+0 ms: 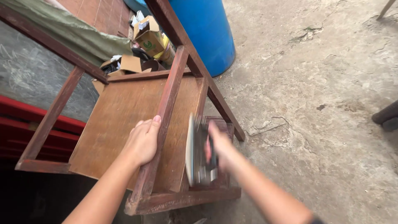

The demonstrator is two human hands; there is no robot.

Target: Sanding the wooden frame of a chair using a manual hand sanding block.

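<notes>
Cracked concrete floor [323, 83] carried a tipped wooden chair frame [124, 112], with a blue barrel [207, 29] and cardboard boxes [143, 45] beyond its far corner. The left hand [143, 141] was wrapped around a reddish rail [166, 116]. The right hand [219, 147], blurred, gripped a sanding block [197, 153] against the frame's near right edge.

Cracked concrete floor [315, 83], blue barrel [207, 29], cardboard boxes [145, 41] behind.

Behind the work I could see a big blue barrel [206, 31] standing on the cracked concrete floor [315, 95], torn cardboard boxes [143, 45] heaped just beside it, and a red painted ledge [16, 124] off left.
</notes>
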